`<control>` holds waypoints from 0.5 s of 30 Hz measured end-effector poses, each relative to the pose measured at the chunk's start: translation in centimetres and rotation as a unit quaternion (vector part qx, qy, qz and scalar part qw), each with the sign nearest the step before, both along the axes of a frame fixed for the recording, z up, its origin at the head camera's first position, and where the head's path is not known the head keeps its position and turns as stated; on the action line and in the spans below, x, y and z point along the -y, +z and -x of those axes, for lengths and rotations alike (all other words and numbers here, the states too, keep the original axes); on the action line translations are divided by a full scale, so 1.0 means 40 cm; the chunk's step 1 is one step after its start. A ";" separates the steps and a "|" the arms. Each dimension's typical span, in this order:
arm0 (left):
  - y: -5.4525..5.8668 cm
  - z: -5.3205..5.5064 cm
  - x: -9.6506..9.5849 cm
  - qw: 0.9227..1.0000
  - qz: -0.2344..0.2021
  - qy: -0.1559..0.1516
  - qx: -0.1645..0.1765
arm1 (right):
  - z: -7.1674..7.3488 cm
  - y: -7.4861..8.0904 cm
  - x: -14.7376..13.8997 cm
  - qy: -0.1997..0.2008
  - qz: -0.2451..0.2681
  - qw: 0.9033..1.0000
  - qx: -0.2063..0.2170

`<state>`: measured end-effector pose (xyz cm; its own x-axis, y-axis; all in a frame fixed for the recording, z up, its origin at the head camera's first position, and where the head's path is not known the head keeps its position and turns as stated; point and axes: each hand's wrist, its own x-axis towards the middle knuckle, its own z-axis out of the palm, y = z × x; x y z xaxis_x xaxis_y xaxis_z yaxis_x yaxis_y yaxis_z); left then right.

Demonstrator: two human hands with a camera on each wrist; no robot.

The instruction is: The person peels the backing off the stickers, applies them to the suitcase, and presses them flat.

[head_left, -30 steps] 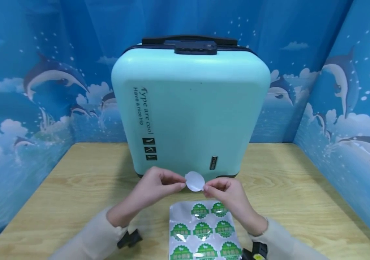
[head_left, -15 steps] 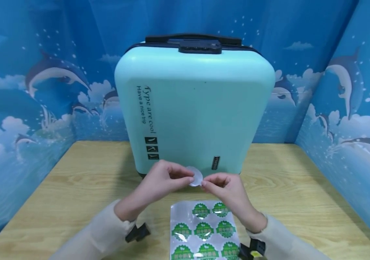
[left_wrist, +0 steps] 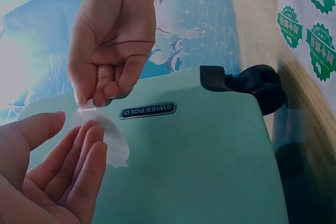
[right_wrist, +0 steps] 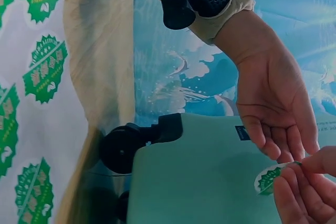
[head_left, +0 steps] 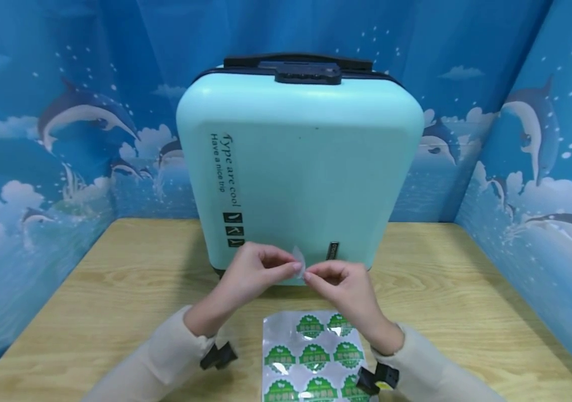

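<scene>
Left hand (head_left: 260,269) and right hand (head_left: 343,286) pinch a round green-and-white sticker (right_wrist: 266,181) between them.
Thumbs and fingertips nearly meet; behind the grip, a mint-green hard-shell suitcase (head_left: 298,173); nearer the person, a glossy white sheet (head_left: 279,330) of round green stickers (head_left: 314,357).

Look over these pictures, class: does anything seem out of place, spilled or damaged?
Nothing looks spilled or damaged. Only the sheet seems odd: its top-left spot in the head view is bare, breaking rows of green stickers.

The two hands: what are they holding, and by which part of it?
A round sticker, pinched near its edge by both the left hand and the right hand.
</scene>
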<state>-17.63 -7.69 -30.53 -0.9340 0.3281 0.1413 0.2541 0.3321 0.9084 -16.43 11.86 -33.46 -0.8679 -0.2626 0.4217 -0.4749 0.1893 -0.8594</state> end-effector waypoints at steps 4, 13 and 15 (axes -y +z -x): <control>0.003 0.000 -0.002 1.000 -0.001 0.015 0.005 | -0.003 0.004 0.010 0.003 -0.008 1.000 -0.020; -0.001 0.005 -0.001 1.000 -0.010 0.016 0.017 | -0.004 0.003 0.021 0.005 -0.024 0.999 -0.024; -0.002 0.006 0.000 1.000 -0.012 0.012 0.018 | -0.002 0.002 0.023 0.006 -0.024 0.999 -0.026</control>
<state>-17.86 -7.69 -30.62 -0.9463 0.3022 0.1152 0.2133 0.3155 0.9246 -16.34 10.96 -33.37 -0.8420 -0.2939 0.4523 -0.5208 0.2243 -0.8237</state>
